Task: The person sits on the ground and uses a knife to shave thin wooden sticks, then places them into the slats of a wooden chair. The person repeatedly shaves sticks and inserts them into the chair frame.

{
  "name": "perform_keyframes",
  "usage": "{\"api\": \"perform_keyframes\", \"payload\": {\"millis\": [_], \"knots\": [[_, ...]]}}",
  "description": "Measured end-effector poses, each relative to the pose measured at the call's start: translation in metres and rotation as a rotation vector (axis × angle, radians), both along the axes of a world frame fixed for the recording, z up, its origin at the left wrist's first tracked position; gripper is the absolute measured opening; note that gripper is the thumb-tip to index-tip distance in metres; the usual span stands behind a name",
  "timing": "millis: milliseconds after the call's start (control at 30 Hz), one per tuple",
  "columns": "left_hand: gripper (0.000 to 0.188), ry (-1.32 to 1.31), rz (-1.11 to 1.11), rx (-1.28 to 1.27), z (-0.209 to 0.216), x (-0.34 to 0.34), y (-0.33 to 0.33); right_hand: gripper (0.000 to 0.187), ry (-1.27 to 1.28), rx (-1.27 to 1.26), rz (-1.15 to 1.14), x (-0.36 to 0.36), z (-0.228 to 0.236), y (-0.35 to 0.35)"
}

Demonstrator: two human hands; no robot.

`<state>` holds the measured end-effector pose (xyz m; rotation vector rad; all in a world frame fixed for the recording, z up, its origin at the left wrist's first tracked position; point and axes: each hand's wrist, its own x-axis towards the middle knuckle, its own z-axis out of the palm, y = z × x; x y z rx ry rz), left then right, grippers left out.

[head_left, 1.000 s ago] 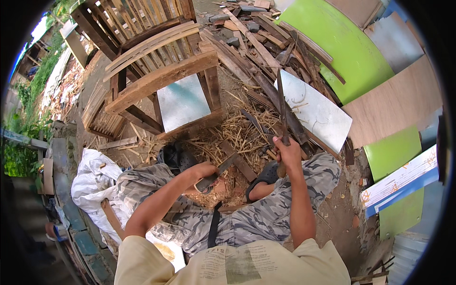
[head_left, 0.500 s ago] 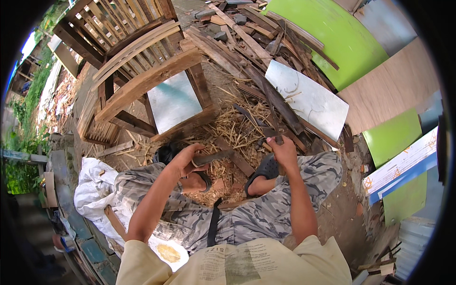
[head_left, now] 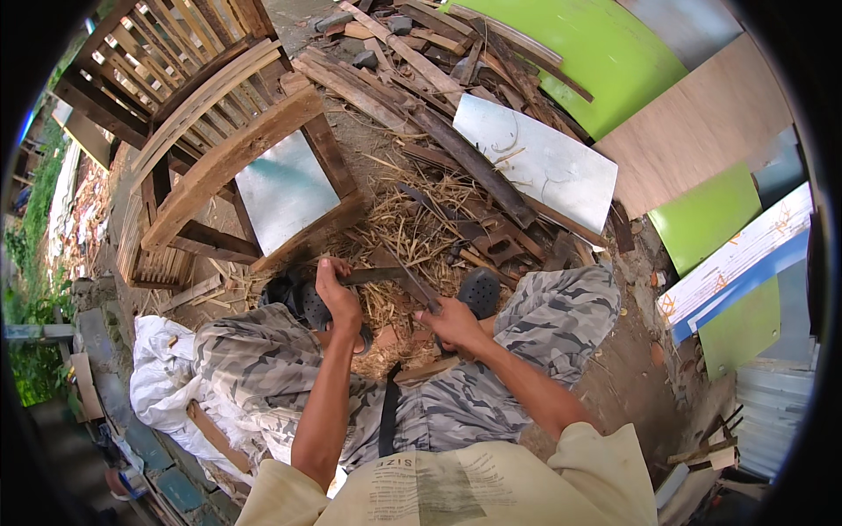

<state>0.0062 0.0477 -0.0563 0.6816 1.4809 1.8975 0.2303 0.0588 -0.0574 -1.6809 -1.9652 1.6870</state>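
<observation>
My left hand [head_left: 338, 294] is closed around one end of a dark, flat, blade-like strip [head_left: 377, 275], which points right. In my right hand [head_left: 453, 323] is a long, thin, dark tool [head_left: 412, 279], tilted up and to the left; its exact kind I cannot make out. The tool crosses near the strip's free end, and whether the two touch is unclear. Both hands are in front of my bent knees, above wood shavings [head_left: 399, 223] scattered between my feet. Dark clogs [head_left: 479, 292] are on my feet.
A slatted wooden chair frame [head_left: 232, 167] stands ahead on the left. Scrap wood [head_left: 421, 105] is heaped ahead, with a white panel [head_left: 535, 167] on it. Green sheets [head_left: 570, 61] and a plywood board [head_left: 702, 123] are at the right. A white sack [head_left: 162, 368] lies beside my left leg.
My right hand has moved left and nearer to me, bringing its long tool across the left hand's strip. My left hand has turned more upright. The view has shifted slightly right.
</observation>
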Motion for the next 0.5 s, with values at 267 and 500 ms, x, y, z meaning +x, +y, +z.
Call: {"api": "perform_keyframes", "payload": {"millis": [267,500], "knots": [[0.033,0.036,0.079,-0.004,0.006,0.013,0.009,0.042,0.063,0.052,-0.031,-0.031,0.01,-0.03],[0.034,0.352,0.029,-0.138,0.009,0.011,0.009,0.034,0.081,0.143,-0.051,-0.038,-0.02,-0.039]]}}
